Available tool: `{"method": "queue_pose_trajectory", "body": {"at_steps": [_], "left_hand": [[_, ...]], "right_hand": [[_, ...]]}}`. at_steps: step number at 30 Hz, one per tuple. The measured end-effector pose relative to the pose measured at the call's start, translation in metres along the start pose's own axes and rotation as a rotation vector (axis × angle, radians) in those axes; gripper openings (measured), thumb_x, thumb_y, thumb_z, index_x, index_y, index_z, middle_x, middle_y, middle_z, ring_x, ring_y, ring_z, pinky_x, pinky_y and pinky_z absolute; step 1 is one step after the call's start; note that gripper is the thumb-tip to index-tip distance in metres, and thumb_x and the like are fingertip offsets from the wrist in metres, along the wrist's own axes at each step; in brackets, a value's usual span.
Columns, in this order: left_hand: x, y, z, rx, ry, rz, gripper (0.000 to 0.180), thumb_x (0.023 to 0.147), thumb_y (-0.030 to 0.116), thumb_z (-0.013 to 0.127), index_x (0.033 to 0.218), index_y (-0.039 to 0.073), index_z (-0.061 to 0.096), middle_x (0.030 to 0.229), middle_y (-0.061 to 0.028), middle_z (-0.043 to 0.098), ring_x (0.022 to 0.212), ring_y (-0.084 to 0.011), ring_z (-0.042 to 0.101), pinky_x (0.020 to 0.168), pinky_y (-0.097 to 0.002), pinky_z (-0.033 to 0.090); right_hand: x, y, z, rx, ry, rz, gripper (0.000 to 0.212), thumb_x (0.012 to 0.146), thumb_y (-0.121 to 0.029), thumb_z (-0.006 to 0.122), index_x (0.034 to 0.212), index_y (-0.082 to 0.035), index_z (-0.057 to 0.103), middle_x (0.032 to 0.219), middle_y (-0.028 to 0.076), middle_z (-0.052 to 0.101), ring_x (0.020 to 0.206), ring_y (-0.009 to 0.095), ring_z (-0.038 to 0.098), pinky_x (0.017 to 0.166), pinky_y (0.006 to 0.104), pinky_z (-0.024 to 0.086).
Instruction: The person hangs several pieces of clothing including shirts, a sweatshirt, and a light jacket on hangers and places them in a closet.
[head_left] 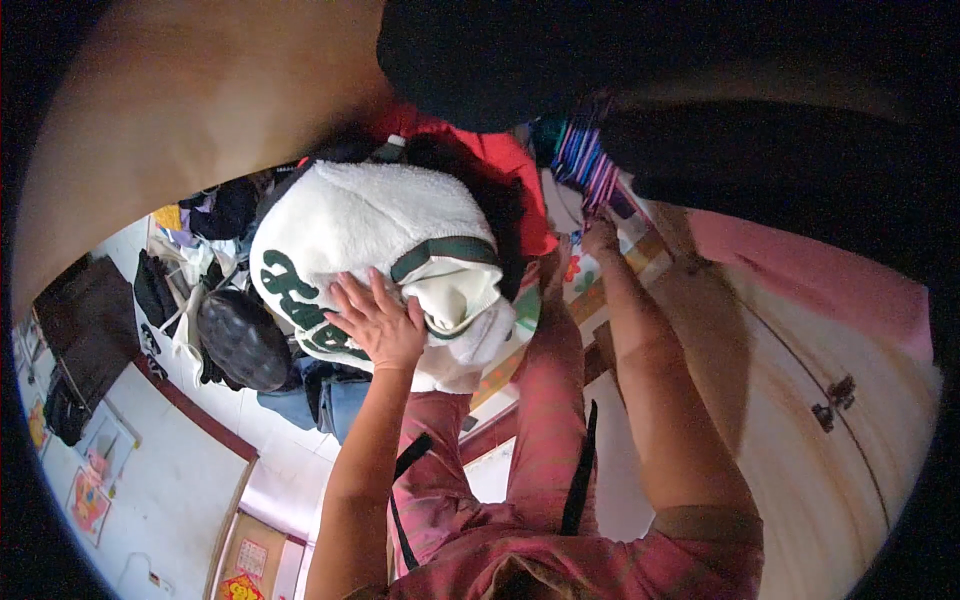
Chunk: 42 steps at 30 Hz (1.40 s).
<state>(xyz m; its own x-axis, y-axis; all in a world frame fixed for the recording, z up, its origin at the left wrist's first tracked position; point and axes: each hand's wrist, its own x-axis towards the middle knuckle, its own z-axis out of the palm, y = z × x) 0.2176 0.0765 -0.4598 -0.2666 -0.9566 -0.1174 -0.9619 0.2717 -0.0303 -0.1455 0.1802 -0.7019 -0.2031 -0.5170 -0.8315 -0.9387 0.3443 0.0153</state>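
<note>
A white fleece jacket [370, 210] with dark green letters and dark green striped trim lies bunched up in front of me. My left hand [378, 318] rests flat on it, fingers spread, beside the folded trim. To the right, my right arm reaches forward to a bundle of clothes hangers [586, 165], thin rods in blue, purple and pink. At the bundle's near end my right hand [600, 236] is closed on the hangers; its fingertips are partly hidden. Red cloth [515, 170] and dark cloth show behind the jacket.
A dark, round padded seat [242, 340] stands left of the jacket, with jeans [330, 400] and piled clothes [225, 215] around it. Patterned bedding [580, 275] lies near my right hand. Pale cupboard doors with dark handles [835, 402] and a pink cloth [820, 270] are at right.
</note>
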Motion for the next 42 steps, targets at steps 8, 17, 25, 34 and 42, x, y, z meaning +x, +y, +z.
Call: {"method": "queue_pose_trajectory", "body": {"at_steps": [8, 17, 25, 34, 42], "left_hand": [[-0.004, -0.008, 0.021, -0.064, 0.032, 0.043, 0.080, 0.074, 0.035, 0.059, 0.139, 0.006, 0.023, 0.144, -0.0298, 0.014, 0.133, -0.0501, 0.012, 0.100, -0.0699, 0.005], [0.007, -0.010, -0.043, -0.176, -0.157, -0.106, 0.073, 0.070, 0.042, 0.067, 0.132, 0.015, 0.040, 0.139, -0.0186, 0.034, 0.126, -0.0382, 0.031, 0.096, -0.0603, 0.026], [0.034, -0.016, -0.054, -0.220, -0.287, -0.135, 0.047, 0.073, 0.024, 0.067, 0.113, 0.010, 0.046, 0.114, -0.0184, 0.046, 0.097, -0.0370, 0.055, 0.074, -0.0437, 0.050], [-0.013, -0.039, -0.112, -0.109, -0.791, -0.318, 0.044, 0.084, 0.021, 0.056, 0.125, 0.013, 0.041, 0.103, -0.0167, 0.060, 0.094, -0.0328, 0.063, 0.075, -0.0405, 0.051], [-0.012, -0.029, -0.071, 0.097, -0.068, 0.083, 0.068, 0.076, 0.017, 0.062, 0.138, 0.021, 0.036, 0.142, -0.0211, 0.028, 0.124, -0.0419, 0.034, 0.095, -0.0548, 0.033]], "right_hand": [[-0.015, 0.032, 0.036, 0.786, 0.486, -0.001, 0.031, 0.081, -0.015, 0.060, 0.107, 0.003, 0.060, 0.099, 0.016, 0.064, 0.094, 0.031, 0.058, 0.085, 0.0349, 0.044], [-0.168, -0.022, -0.053, 1.632, 0.441, 0.292, 0.037, 0.078, -0.027, 0.074, 0.104, -0.006, 0.058, 0.093, 0.003, 0.059, 0.080, 0.016, 0.055, 0.072, 0.0310, 0.044], [-0.308, -0.030, -0.077, 1.511, 0.210, 0.084, 0.053, 0.090, -0.033, 0.058, 0.133, -0.007, 0.040, 0.078, 0.000, 0.054, 0.068, 0.009, 0.050, 0.062, 0.0245, 0.041], [-0.394, -0.069, -0.096, 1.351, 0.356, -0.047, 0.025, 0.089, -0.026, 0.060, 0.092, -0.002, 0.060, 0.072, 0.000, 0.055, 0.067, 0.011, 0.051, 0.065, 0.0271, 0.044], [-0.383, -0.132, -0.157, 1.047, 0.135, -0.046, 0.027, 0.087, -0.030, 0.059, 0.089, -0.003, 0.059, 0.069, 0.010, 0.060, 0.064, 0.026, 0.060, 0.059, 0.0390, 0.046]]}}
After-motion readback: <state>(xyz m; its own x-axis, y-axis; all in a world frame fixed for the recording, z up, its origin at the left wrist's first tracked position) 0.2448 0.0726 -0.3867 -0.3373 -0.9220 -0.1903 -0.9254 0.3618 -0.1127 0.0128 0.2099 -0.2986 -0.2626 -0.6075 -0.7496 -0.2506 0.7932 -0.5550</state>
